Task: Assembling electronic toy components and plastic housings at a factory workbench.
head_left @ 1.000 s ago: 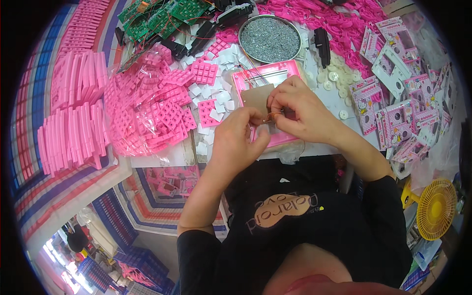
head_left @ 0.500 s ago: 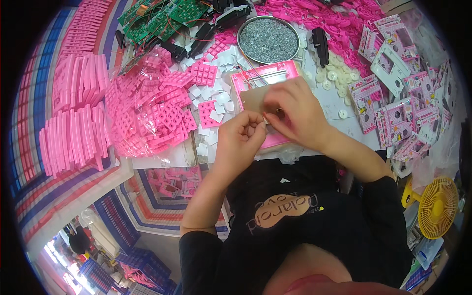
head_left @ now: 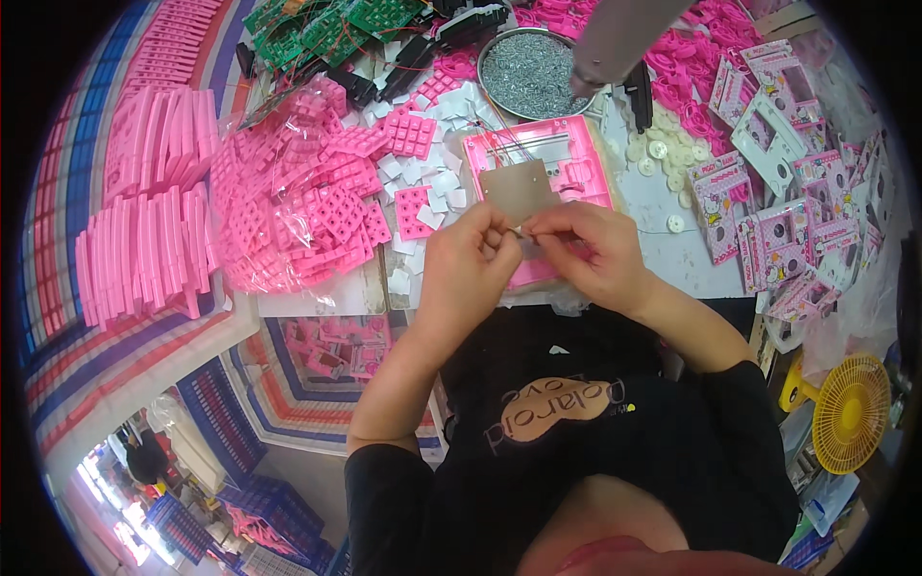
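Observation:
A pink plastic casing (head_left: 596,171) lies open on the work surface in front of me. On it rests a flat brown board (head_left: 516,185), with thin wires running from beyond its far edge. My left hand (head_left: 471,255) is closed in a pinch at the board's near edge. My right hand (head_left: 597,252) pinches at the same spot from the other side, over the casing's near part. Between the fingertips shows a tiny pale bit, too small to name. The near part of the casing is partly hidden by both hands.
A round metal tray (head_left: 485,84) of small screws stands behind the casing, under a grey tapered tool (head_left: 629,43). Pink keypads (head_left: 298,206) pile up at left, beside stacked pink panels (head_left: 144,254). Right are white discs (head_left: 658,150), printed panels (head_left: 773,245) and a yellow fan (head_left: 851,415).
My right hand has come down to meet the left fingertips, uncovering the brown board and more of the casing. The grey tapered tool now shows above the screw tray.

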